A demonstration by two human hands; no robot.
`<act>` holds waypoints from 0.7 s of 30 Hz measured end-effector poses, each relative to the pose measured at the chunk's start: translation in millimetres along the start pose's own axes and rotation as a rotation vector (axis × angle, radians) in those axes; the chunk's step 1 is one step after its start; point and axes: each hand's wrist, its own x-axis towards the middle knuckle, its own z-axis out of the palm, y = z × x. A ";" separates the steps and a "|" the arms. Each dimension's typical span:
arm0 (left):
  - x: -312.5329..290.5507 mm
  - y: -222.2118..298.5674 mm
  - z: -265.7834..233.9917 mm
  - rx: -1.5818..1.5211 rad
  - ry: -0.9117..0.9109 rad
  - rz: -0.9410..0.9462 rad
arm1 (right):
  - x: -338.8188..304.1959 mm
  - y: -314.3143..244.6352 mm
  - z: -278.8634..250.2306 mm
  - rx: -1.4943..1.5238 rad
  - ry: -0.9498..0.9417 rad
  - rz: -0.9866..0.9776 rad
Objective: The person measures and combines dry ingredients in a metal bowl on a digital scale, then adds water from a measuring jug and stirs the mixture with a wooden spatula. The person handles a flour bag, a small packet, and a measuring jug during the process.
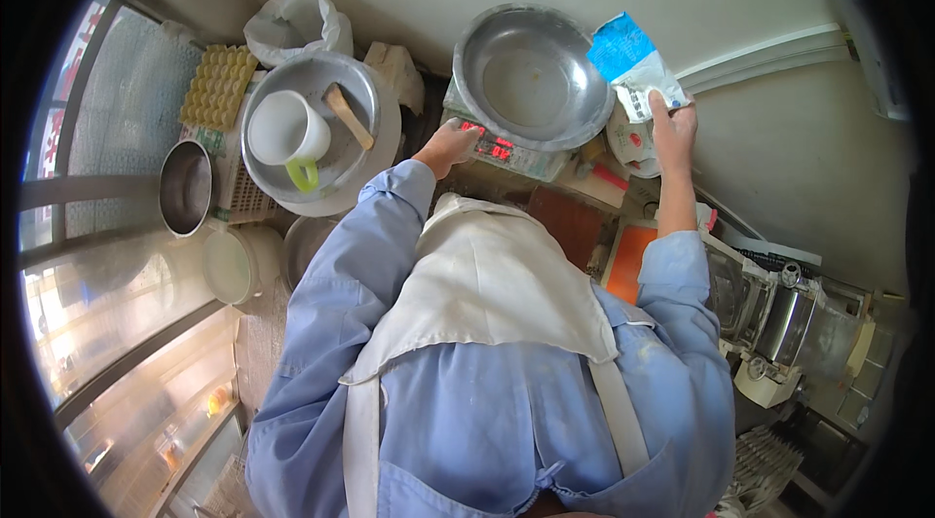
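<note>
Scale [511,153] with a red lit display stands against the wall, carrying a wide, empty metal bowl [531,75] on its platform. Left hand [450,145] rests on the front left of the scale, fingers extended and close together, fingertips [472,131] touching the panel beside the display; nothing is held in it. Right hand [672,124] is raised just right of the scale, fingers closed around the lower end of a bag [635,65]. Bag is blue at the top and white below, with a crumpled, folded upper end, tilted toward the rim of the bowl and touching or nearly touching it; which one cannot be told.

Left of the scale sits a second metal basin [336,109] holding a white mug [285,131] with a green handle and a wooden tool [349,116]. Beyond that basin lie a yellow egg tray [218,87] and a tied white plastic sack [297,23]. A small white packet with red marks [631,143] lies just right of the scale, below the bag. An orange board [631,260] lies nearer the person, right of the scale
</note>
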 end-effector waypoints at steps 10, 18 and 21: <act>-215.7 -57.3 -19.6 -0.422 0.388 -0.423 | 39.0 2.8 30.9 -0.075 -0.081 -0.061; -396.3 -228.7 28.0 -0.799 1.276 -0.649 | 42.5 11.1 30.4 -0.281 -0.005 -0.057; -432.1 -254.1 56.9 -0.960 1.358 -0.736 | 44.0 13.1 24.0 -0.385 0.018 -0.094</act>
